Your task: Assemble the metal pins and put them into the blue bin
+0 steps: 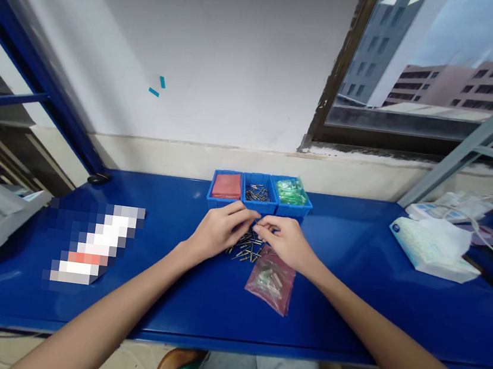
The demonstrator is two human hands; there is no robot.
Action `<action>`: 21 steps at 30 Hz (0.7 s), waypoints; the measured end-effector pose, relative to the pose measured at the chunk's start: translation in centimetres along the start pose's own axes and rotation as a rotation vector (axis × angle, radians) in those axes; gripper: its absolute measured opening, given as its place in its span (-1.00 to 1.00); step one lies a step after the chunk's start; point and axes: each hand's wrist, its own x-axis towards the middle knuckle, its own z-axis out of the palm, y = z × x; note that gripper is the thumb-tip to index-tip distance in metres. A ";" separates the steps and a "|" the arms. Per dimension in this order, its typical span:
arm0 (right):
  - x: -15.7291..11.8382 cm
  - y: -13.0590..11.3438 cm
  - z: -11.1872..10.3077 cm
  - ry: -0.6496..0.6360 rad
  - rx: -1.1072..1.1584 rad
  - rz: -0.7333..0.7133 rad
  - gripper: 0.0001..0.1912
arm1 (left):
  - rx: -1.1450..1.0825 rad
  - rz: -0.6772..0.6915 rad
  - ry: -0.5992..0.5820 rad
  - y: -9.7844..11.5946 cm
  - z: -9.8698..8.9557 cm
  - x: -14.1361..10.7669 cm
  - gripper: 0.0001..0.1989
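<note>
Three blue bins [266,207] are standing in a row at the back of the desk [195,313], carrying flat pink sheets [227,186], loose metal pieces [258,194] and green packets [290,192]. A tissue pack [426,254] is lying well to our right; to our left a pixelated object [90,249] is hiding its details. Nearer us, a scattered pile of metal fasteners [247,255] is lying partly covered, with a reddish see-through bag [280,305] resting just beside it, holding pale items [271,278].

We are holding our left hand [221,227] and right hand [289,239] above the pile, fingers bending inward and fingertips nearly meeting; whether either is gripping a piece, we are finding impossible to tell. The desk's glossy blue top is running up to a white wall [244,58], while a window [419,131] at upper right is showing buildings [469,86].
</note>
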 end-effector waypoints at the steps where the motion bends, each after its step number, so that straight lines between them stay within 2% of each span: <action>1: 0.0 0.0 0.0 0.003 -0.008 -0.001 -0.77 | 0.025 0.018 -0.026 -0.1 -0.1 0.0 -0.80; 6: 0.0 0.0 0.0 0.017 -0.016 -0.018 -0.77 | 0.087 0.011 -0.053 -0.1 -0.2 -0.1 -0.82; 12: -0.4 -1.1 0.0 0.031 -0.070 -0.078 -0.77 | 0.159 0.035 -0.083 -0.3 -0.1 -0.2 -0.82; 18: -0.2 -0.6 -0.2 0.072 0.005 -0.097 -0.91 | 0.073 -0.008 -0.047 -0.3 0.0 -0.2 -0.86; 21: 0.0 -0.2 -0.3 0.103 0.006 -0.100 -0.83 | 0.004 -0.004 -0.020 -0.3 0.2 -0.1 -0.90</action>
